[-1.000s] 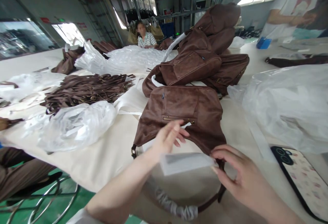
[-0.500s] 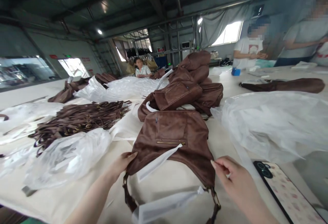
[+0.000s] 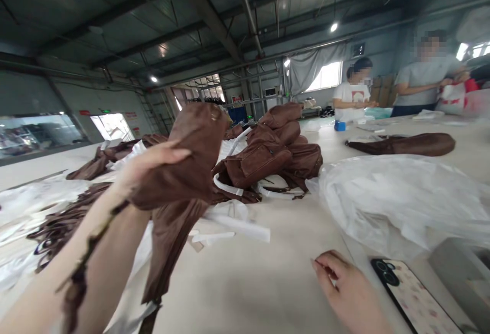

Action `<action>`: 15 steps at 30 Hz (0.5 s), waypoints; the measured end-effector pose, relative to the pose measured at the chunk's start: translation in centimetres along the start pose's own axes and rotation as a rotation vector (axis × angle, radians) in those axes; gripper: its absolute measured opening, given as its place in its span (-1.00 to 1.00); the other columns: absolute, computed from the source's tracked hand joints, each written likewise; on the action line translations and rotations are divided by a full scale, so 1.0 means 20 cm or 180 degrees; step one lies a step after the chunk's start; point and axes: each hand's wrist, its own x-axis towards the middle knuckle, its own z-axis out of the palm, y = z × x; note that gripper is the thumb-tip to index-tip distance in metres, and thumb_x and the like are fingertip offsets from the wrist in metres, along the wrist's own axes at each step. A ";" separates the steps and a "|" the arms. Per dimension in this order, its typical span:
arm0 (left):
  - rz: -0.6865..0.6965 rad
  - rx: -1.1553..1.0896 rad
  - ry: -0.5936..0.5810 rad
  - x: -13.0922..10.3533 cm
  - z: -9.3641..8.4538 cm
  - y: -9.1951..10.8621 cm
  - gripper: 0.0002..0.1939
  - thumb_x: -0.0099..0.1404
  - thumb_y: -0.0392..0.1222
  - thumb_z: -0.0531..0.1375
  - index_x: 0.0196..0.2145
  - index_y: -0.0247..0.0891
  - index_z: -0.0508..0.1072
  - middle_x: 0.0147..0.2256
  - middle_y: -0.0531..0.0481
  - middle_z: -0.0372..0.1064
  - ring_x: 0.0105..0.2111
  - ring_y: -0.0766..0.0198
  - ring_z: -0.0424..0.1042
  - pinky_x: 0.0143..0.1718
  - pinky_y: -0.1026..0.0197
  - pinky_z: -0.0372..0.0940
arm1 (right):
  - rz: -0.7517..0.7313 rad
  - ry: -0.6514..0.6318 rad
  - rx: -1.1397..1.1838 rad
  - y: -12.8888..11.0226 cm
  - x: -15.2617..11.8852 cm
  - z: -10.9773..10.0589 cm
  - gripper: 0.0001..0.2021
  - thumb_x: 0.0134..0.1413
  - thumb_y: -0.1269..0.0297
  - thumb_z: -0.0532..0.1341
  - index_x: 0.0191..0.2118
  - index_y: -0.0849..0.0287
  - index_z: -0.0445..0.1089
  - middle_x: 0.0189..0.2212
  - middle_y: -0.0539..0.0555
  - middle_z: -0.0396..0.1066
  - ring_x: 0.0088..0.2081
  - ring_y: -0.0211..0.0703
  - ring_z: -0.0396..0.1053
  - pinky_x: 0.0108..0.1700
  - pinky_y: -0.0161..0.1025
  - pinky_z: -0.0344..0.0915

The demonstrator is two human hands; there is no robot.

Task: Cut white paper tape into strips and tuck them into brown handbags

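Note:
My left hand [image 3: 155,163] is raised at the left, closed on a brown leather handbag [image 3: 191,171] that hangs folded over the table. The bag's strap with brass-coloured fittings dangles across my forearm, and its lower end trails near the tabletop. My right hand [image 3: 340,283] hovers low over the table at the right, fingers curled and thumb pressed against them. Whatever is in those fingers, if anything, is too small to name. Beside it lies a phone [image 3: 417,293] in a patterned case.
More brown bags [image 3: 268,155] are heaped ahead, with white wrapping strips [image 3: 241,224] in front. Clear plastic bags [image 3: 398,196] spread at the right, near a single brown bag [image 3: 406,144]. Straps [image 3: 72,216] pile up at the left. Two people stand at the far right.
My left hand has lifted the bag off the table and swung it up to the left, folding it. My right hand has left the bag's edge and stays low at the right.

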 end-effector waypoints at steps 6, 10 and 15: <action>-0.0958 0.0291 -0.1833 -0.24 0.53 -0.42 -0.67 0.06 -0.18 0.26 -0.20 -0.36 0.45 -0.33 -0.03 0.47 -0.31 0.17 0.44 -0.34 0.25 0.33 | 0.0022 0.0040 0.0011 0.01 0.00 0.00 -0.76 0.26 0.23 0.08 -0.42 0.08 0.38 -0.45 0.01 0.44 -0.47 -0.18 0.42 -0.43 -0.29 0.31; -0.0922 0.0778 -0.2232 -0.42 0.78 -0.75 -0.54 0.13 -0.12 0.25 -0.04 -0.38 0.42 -0.34 -0.03 0.45 -0.33 0.21 0.41 -0.34 0.26 0.30 | -0.0056 0.0067 -0.0031 0.00 0.01 -0.02 -0.76 0.26 0.24 0.07 -0.43 0.08 0.36 -0.46 0.02 0.44 -0.48 -0.17 0.42 -0.44 -0.27 0.31; -0.0449 0.1019 -0.3098 -0.55 0.84 -0.87 -0.44 0.29 0.01 0.12 0.15 -0.37 0.33 -0.09 -0.21 0.45 -0.18 0.15 0.45 -0.10 0.13 0.34 | 0.0071 0.0014 -0.0077 -0.03 0.01 -0.03 -0.76 0.26 0.23 0.08 -0.43 0.08 0.36 -0.46 0.02 0.43 -0.47 -0.18 0.42 -0.45 -0.28 0.29</action>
